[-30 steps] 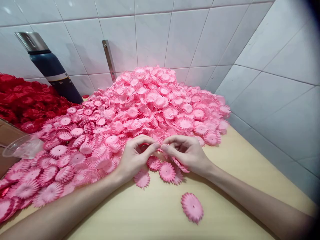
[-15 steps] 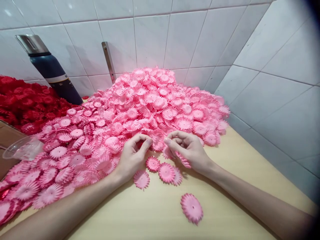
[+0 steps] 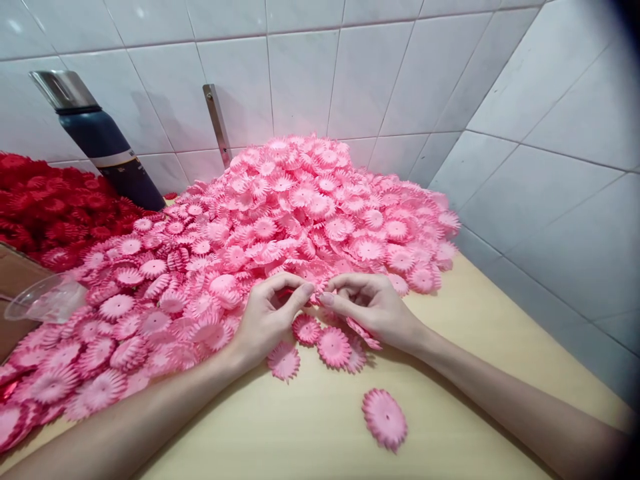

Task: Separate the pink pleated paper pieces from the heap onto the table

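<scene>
My left hand [image 3: 270, 310] pinches thumb against forefinger in front of the pink heap; what is between the tips is too small to make out. Close beside it, my right hand [image 3: 383, 307] also pinches, its fingertips nearly meeting the left ones. Its curled lower fingers keep a pink flower-shaped disc [image 3: 364, 333] under the palm. Below the hands, several loose pink fringed discs [image 3: 334, 347] lie on the table, partly overlapping. One more pink disc [image 3: 385, 419] with a small centre hole lies nearer to me.
A large heap of pink fringed discs [image 3: 300, 200] rises against the tiled wall [image 3: 310, 80]. On the left are a red heap [image 3: 55, 207], a dark blue thermos bottle [image 3: 105, 143], a clear plastic lid or dish [image 3: 50, 303] and a cardboard box edge [image 3: 17, 273]. The pale tabletop [image 3: 280, 440] runs along the front.
Both hands have come closer together, so the fingertips nearly meet. The disc under my right palm has tilted flatter. The loose discs stay in place.
</scene>
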`<state>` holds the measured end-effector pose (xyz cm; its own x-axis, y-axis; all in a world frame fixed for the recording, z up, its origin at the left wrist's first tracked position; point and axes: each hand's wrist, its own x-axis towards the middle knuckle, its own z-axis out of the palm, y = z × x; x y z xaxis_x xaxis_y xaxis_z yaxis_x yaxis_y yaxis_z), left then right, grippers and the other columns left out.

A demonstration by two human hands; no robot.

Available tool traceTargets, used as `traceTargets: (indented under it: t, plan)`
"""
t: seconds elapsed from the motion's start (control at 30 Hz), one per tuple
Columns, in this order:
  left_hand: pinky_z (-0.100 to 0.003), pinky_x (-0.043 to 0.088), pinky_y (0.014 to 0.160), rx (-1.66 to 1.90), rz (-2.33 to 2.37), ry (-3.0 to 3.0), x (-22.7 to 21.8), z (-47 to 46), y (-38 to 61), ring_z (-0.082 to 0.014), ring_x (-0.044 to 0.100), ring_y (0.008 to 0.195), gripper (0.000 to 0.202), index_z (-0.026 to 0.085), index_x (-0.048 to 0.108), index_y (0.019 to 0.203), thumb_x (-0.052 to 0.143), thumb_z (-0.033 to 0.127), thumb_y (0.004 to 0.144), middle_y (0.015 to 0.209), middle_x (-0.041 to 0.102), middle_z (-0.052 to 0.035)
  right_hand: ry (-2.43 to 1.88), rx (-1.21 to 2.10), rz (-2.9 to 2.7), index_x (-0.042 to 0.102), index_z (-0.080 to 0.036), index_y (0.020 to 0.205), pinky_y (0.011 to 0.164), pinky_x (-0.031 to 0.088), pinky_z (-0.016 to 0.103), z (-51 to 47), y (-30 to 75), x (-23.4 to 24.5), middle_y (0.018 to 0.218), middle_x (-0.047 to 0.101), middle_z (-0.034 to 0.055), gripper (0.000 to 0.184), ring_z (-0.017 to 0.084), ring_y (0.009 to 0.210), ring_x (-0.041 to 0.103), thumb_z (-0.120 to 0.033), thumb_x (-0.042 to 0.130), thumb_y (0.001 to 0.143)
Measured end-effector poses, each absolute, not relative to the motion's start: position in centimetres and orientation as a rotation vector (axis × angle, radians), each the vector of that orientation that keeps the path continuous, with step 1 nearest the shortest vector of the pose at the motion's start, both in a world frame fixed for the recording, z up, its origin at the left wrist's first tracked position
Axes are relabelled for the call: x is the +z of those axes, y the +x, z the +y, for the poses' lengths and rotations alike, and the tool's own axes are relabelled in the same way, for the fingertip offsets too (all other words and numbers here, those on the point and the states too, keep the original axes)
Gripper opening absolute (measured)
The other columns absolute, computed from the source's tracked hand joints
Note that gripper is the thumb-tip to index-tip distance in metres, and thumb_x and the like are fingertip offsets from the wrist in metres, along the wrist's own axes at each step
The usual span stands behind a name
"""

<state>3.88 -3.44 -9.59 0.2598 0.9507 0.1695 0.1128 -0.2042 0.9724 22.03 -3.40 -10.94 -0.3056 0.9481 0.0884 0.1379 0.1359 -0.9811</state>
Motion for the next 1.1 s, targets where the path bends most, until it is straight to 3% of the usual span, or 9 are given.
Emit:
traceTargets:
  t: [0.2,0.33,0.53,0.77,1.0,1.1]
  plan:
    - [-0.023,0.050,0.071,1.097,0.984,1.561,-9.9,-3.4,3.8,-0.0140,0.063,0.075,0.013,0.014,0.069,0.081,0.074,0.023,0.074,0.081,0.068,-0.0034,-1.047,1.270,-1.670,0.067,-0.016,0.083,0.037,0.036,0.020,-3.4,22.3,-11.0,0.052,0.061,-0.0011,0.026,0.009,0.039,0.051,-0.041,0.063,0.083]
    - [-0.023,0.049,0.070,1.061,1.004,1.592,-10.1,-3.3,3.7,-0.0139,0.062,0.074,0.010,0.014,0.069,0.080,0.069,0.024,0.080,0.079,0.068,-0.0037,-1.069,1.224,-1.695,0.067,-0.017,0.082,0.031,0.032,0.020,-3.3,22.4,-11.0,0.048,0.058,-0.0027,0.027,0.008,0.033,0.046,-0.043,0.063,0.083]
    - [-0.025,0.049,0.073,1.074,1.033,1.517,-10.3,-3.3,3.9,-0.0152,0.060,0.080,0.011,0.015,0.064,0.089,0.061,0.025,0.085,0.087,0.065,-0.0044,-1.072,1.240,-1.627,0.063,-0.018,0.084,0.035,0.036,0.020,-3.3,22.2,-10.6,0.052,0.060,-0.0020,0.023,0.009,0.039,0.051,-0.041,0.063,0.084]
    - [-0.024,0.049,0.072,1.082,1.073,1.406,-10.8,-3.2,3.9,-0.0129,0.056,0.074,0.016,0.017,0.057,0.088,0.055,0.032,0.089,0.082,0.058,-0.0015,-0.948,1.377,-1.282,0.054,-0.021,0.091,0.036,0.030,0.018,-3.2,22.3,-11.6,0.042,0.039,-0.0119,0.017,0.004,0.032,0.033,-0.037,0.060,0.088]
    - [-0.021,0.048,0.062,1.191,1.082,1.160,-10.1,-3.4,4.1,-0.0102,0.055,0.065,0.016,0.016,0.054,0.085,0.058,0.031,0.087,0.075,0.056,0.0010,-0.926,1.252,-0.927,0.048,-0.024,0.085,0.034,0.029,0.018,-2.2,22.5,-11.6,0.038,0.034,-0.0134,0.021,0.006,0.031,0.029,-0.038,0.064,0.085]
    - [-0.021,0.047,0.062,1.169,1.128,1.231,-10.0,-3.4,4.2,-0.0110,0.055,0.067,0.017,0.015,0.058,0.087,0.062,0.031,0.084,0.077,0.059,-0.0007,-1.010,1.077,-1.068,0.053,-0.022,0.091,0.033,0.027,0.019,-2.9,22.2,-11.2,0.040,0.041,-0.0115,0.024,0.006,0.030,0.033,-0.038,0.068,0.081]
